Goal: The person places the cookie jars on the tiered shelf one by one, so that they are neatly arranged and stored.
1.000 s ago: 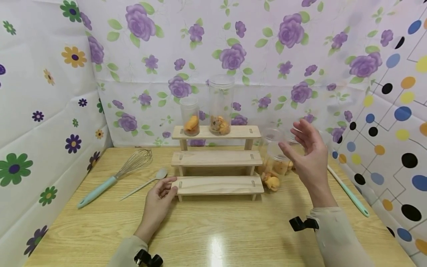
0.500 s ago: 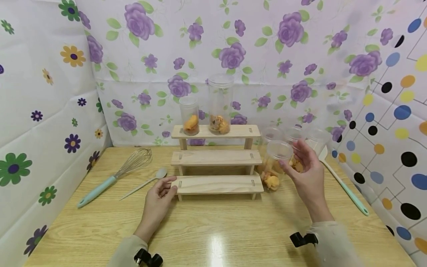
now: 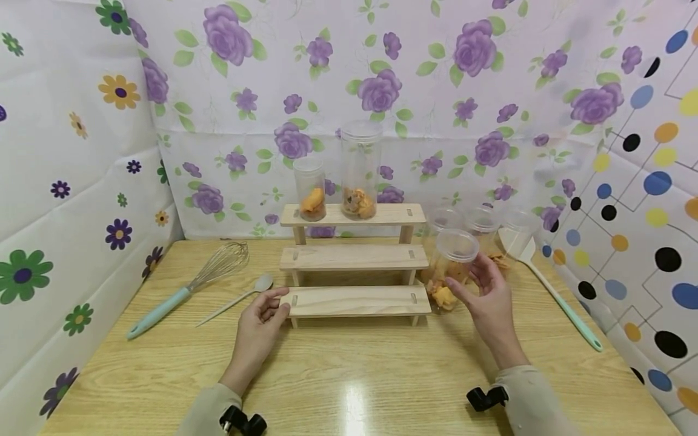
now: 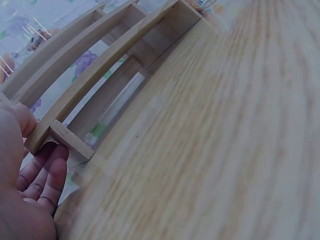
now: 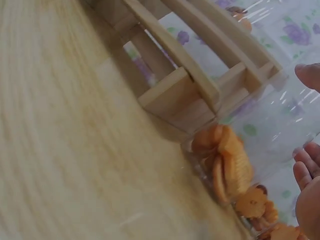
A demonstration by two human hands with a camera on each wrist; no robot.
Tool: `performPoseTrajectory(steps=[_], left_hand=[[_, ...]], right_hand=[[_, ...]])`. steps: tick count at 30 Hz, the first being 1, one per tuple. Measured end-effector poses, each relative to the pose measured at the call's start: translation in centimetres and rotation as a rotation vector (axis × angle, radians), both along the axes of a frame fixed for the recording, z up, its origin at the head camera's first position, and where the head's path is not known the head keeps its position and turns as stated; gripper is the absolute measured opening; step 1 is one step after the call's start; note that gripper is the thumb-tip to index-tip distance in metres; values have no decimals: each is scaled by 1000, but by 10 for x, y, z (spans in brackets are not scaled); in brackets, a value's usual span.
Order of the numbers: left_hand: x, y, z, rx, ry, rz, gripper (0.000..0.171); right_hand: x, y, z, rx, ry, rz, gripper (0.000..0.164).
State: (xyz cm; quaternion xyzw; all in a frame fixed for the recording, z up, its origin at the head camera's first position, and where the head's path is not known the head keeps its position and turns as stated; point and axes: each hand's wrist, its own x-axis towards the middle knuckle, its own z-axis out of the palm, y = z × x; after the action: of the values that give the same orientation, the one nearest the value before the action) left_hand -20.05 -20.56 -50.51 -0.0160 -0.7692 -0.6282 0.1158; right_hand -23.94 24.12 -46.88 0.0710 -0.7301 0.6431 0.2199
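At the left end of the three-step wooden shelf rack (image 3: 354, 301), my left hand (image 3: 260, 324) pinches the lowest board, thumb on top and fingers curled beneath. Its curled fingers (image 4: 47, 177) show under the board in the left wrist view. On the right, my right hand (image 3: 489, 303) grips a clear plastic jar (image 3: 457, 248) by its side, thumb in front and fingers round the back. The jar stands upright at the rack's right end with orange pieces (image 5: 227, 165) at its bottom. Right wrist view shows thumb and fingers partly cut off at the edge.
A short jar (image 3: 311, 181) and a tall jar (image 3: 361, 175) stand on the top step. Several more jars (image 3: 482, 221) crowd behind the gripped one. A whisk (image 3: 191, 290) and a spoon (image 3: 240, 298) lie left; a spatula (image 3: 561, 297) lies right.
My right hand has come down and leftward from above the jars to the front jar, its fingers closing round it. My left hand and the rack stay in place.
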Motion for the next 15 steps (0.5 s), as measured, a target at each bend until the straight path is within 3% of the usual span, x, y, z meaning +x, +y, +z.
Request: performPoseTrajectory(steps=[15], left_hand=[[1, 1, 1, -6, 2, -6, 29]], right_hand=[[-5, -3, -25, -2, -49, 49, 69]])
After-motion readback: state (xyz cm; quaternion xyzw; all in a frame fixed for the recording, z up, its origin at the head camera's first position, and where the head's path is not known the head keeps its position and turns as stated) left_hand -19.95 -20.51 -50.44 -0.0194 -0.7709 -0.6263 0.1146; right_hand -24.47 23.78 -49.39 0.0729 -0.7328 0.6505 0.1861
